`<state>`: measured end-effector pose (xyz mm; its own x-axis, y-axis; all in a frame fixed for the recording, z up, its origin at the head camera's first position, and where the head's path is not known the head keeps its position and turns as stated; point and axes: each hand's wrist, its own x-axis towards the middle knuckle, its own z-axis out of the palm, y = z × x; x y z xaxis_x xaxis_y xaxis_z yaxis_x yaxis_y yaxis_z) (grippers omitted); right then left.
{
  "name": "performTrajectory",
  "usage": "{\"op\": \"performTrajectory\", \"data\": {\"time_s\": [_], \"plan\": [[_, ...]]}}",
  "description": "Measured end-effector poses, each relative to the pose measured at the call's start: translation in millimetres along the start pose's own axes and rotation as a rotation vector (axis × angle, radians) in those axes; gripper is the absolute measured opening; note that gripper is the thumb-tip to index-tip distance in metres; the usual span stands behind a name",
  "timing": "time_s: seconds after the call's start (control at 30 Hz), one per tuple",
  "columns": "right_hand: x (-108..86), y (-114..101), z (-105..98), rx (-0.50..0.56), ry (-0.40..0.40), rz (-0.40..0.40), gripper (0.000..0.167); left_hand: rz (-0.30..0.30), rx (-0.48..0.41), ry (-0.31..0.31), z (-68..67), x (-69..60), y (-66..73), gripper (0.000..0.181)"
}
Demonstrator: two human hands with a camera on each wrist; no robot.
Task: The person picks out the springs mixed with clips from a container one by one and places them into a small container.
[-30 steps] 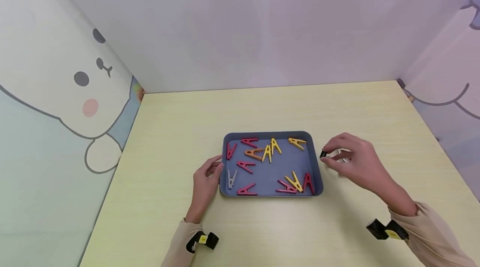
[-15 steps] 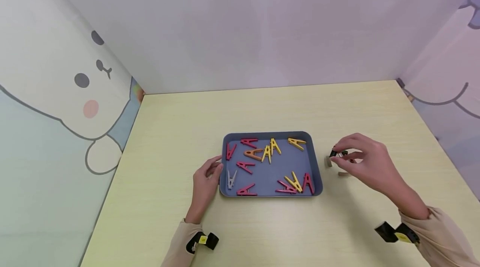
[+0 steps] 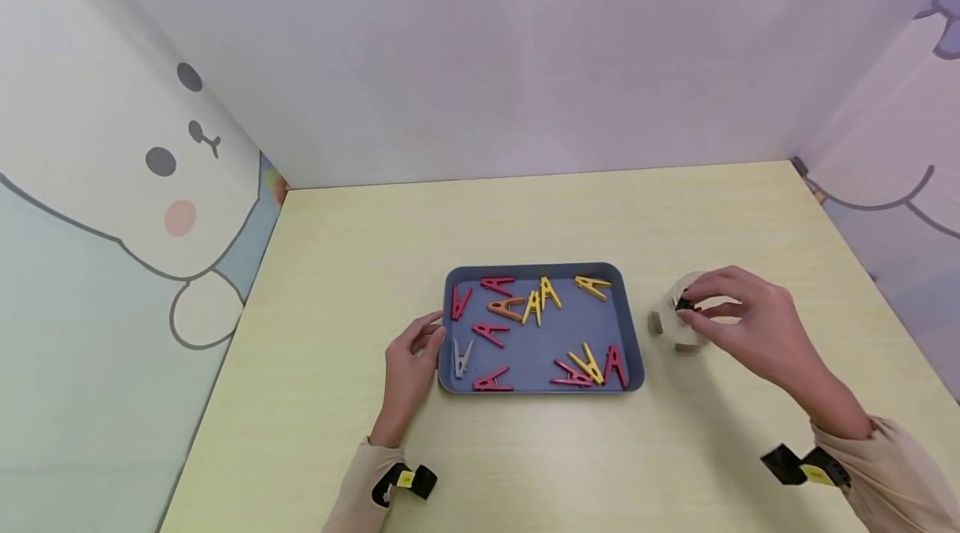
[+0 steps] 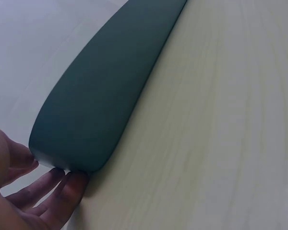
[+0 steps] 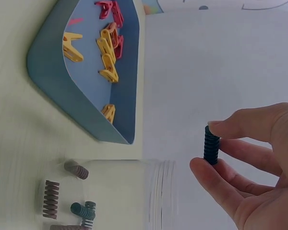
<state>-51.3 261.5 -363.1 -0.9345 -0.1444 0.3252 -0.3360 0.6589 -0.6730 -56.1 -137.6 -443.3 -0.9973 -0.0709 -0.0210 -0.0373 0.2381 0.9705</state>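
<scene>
My right hand (image 3: 750,325) pinches a dark coil spring (image 5: 211,145) between thumb and fingertips. The spring stands nearly upright in line with the jar, above the mouth of a clear jar (image 5: 122,191). Inside the jar lie several springs, brown ones (image 5: 51,199) and dark green ones (image 5: 80,211). From above, the right hand partly hides the jar. On the left, my left hand (image 3: 408,366) rests its fingertips against the outer end wall of a blue-grey tray (image 4: 96,91). Several clothespins, such as a yellow one (image 3: 586,364) and an orange one (image 3: 506,308), are spread in the tray.
A light wooden table (image 3: 540,458) carries the tray and, to its right, the jar. A pale wall (image 3: 517,58) rises behind the table, with cartoon-printed panels (image 3: 112,283) at the sides.
My right hand has moved to the right, away from the tray's right edge to above the jar, still pinching the spring. The left hand and the tray hold their place.
</scene>
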Motion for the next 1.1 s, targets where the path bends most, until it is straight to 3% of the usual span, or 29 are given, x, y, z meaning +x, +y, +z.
{"op": "performTrajectory", "data": {"time_s": [0.67, 1.1], "plan": [[-1.6, 18.9, -6.7, -0.002, 0.007, 0.080, 0.022, 0.005, -0.008, -0.003, -0.4, 0.1, -1.5, 0.027], [-1.1, 28.8, -6.0, -0.031, -0.012, 0.091, 0.021, 0.010, -0.015, -0.010, -0.2, 0.1, -0.5, 0.028]]}}
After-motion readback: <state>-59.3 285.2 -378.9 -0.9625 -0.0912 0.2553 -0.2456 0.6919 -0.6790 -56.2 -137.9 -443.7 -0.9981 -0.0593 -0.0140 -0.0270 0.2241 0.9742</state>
